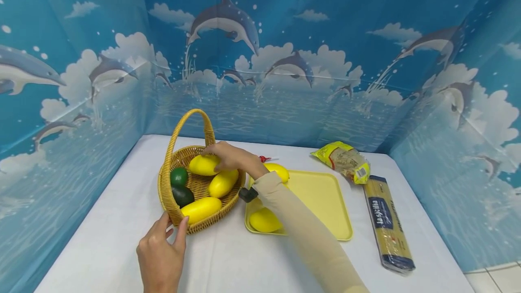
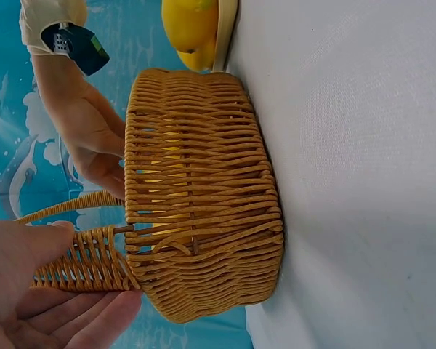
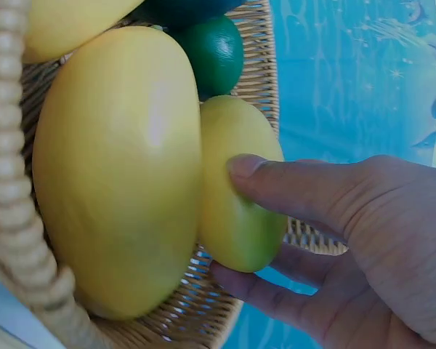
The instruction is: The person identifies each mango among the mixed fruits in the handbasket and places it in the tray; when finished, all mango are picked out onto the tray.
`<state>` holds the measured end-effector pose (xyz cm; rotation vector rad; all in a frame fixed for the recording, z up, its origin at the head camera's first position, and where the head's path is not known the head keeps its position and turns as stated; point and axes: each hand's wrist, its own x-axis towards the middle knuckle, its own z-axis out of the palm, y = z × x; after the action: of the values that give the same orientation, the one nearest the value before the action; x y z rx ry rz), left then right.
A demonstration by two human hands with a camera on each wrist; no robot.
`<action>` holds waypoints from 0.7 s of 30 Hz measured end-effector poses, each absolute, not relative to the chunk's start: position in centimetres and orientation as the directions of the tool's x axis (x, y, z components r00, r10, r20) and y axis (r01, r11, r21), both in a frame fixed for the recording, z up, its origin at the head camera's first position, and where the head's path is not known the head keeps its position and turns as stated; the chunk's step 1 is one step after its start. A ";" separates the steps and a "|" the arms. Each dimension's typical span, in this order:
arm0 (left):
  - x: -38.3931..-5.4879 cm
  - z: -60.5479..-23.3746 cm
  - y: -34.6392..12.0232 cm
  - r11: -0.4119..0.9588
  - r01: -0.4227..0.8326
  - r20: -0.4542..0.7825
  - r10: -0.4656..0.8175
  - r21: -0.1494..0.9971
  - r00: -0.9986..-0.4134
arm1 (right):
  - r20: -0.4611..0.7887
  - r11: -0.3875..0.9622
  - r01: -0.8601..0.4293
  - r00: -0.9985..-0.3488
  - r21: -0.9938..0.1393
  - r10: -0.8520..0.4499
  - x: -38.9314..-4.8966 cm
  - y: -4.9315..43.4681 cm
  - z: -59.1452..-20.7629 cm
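Note:
My left hand (image 1: 160, 250) grips the base of the handle on a wicker basket (image 2: 203, 189), thumb on one side and fingers on the other. My right hand (image 1: 234, 157) reaches in at the far side of the basket and holds a yellow mango (image 3: 240, 182) between thumb and fingers. Beside it lies a second mango (image 1: 223, 183), which looks large in the right wrist view. A third mango (image 1: 201, 210) rests at the near rim. Toward the left of the basket sit a green round fruit (image 1: 179, 177) and a darker avocado (image 1: 182, 196).
Right of the basket stands a yellow tray (image 1: 321, 202) with mangoes (image 1: 264, 220) at its left side, partly behind my right arm. Farther right lie a yellow plastic bag (image 1: 346, 162) and a pack of spaghetti (image 1: 388, 225). A small red item (image 1: 264, 159) shows behind the tray.

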<state>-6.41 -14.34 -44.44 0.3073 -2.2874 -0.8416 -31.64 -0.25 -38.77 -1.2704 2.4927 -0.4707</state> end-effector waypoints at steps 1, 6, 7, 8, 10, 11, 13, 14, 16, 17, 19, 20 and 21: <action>-6.4 -44.4 -14.3 0.763 0.007 0.509 -0.425 0.646 -0.749 | -0.119 0.552 -0.718 -0.560 -0.424 -0.820 -31.6 0.0 -38.6; -6.4 -44.3 -14.3 0.763 -0.009 0.496 -0.429 0.646 -0.755 | -0.115 0.540 -0.713 -0.553 -0.448 -0.825 -31.4 1.0 -38.1; -6.4 -44.3 -14.3 0.763 -0.006 0.499 -0.428 0.646 -0.753 | -0.113 0.537 -0.713 -0.551 -0.451 -0.827 -31.4 1.3 -38.1; -6.4 -44.3 -14.3 0.764 -0.002 0.503 -0.427 0.645 -0.751 | -0.110 0.534 -0.713 -0.550 -0.455 -0.828 -31.3 1.5 -38.0; -6.4 -44.4 -14.3 0.765 0.008 0.512 -0.424 0.645 -0.747 | -0.106 0.534 -0.709 -0.553 -0.462 -0.826 -31.1 2.0 -37.8; -6.4 -44.4 -14.3 0.765 0.012 0.516 -0.423 0.644 -0.745 | -0.102 0.533 -0.707 -0.555 -0.465 -0.826 -31.1 2.3 -37.7; -6.4 -44.4 -14.3 0.765 0.018 0.521 -0.421 0.643 -0.742 | -0.090 0.530 -0.706 -0.559 -0.470 -0.824 -30.9 2.8 -37.5; -6.3 -44.4 -14.3 0.765 0.016 0.521 -0.423 0.644 -0.742 | -0.083 0.526 -0.706 -0.559 -0.473 -0.825 -30.8 3.1 -37.4; -6.3 -44.4 -14.3 0.764 0.012 0.518 -0.426 0.645 -0.742 | -0.066 0.519 -0.710 -0.560 -0.475 -0.826 -30.7 3.6 -37.2; -6.3 -44.4 -14.2 0.763 0.008 0.514 -0.428 0.646 -0.744 | -0.056 0.514 -0.714 -0.559 -0.476 -0.827 -30.6 3.9 -37.1; -6.3 -44.4 -14.2 0.761 -0.002 0.506 -0.434 0.649 -0.745 | -0.036 0.505 -0.721 -0.557 -0.475 -0.830 -30.3 4.4 -36.7; -6.3 -44.4 -14.2 0.760 -0.006 0.503 -0.436 0.650 -0.746 | -0.027 0.501 -0.727 -0.555 -0.470 -0.831 -30.2 4.6 -36.5; -6.3 -44.4 -14.2 0.759 -0.010 0.500 -0.439 0.651 -0.747 | -0.020 0.499 -0.730 -0.556 -0.467 -0.831 -30.1 4.9 -36.3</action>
<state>-6.31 -14.18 -44.38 0.3347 -2.2916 -0.8429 -30.11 4.87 -36.30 -1.3288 2.5019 -0.6066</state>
